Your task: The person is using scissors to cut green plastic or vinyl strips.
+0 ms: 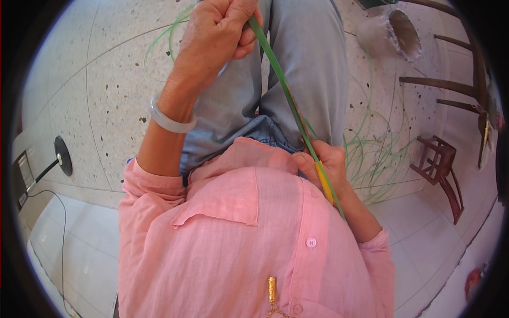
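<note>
My left hand (220,33), with a pale bangle (173,119) on the wrist, is closed around the upper end of a long flat green strip (278,71). The strip slants down across my jeans to my right hand (332,163) near the waist. That hand grips a yellow handle (324,183), apparently a knife's. A narrow brownish edge, perhaps its blade, lies along the strip above the fingers, though its shape is mostly hidden. Past the right hand, the strip's lower end runs over the forearm.
Thin green strands (377,155) lie tangled on the speckled floor at right, with more strands (171,39) at upper left. A pale open-topped bin (397,35), a small brown wooden chair (435,161) and larger chair legs (441,83) stand right. A round black base (63,156) and cable (65,222) are left.
</note>
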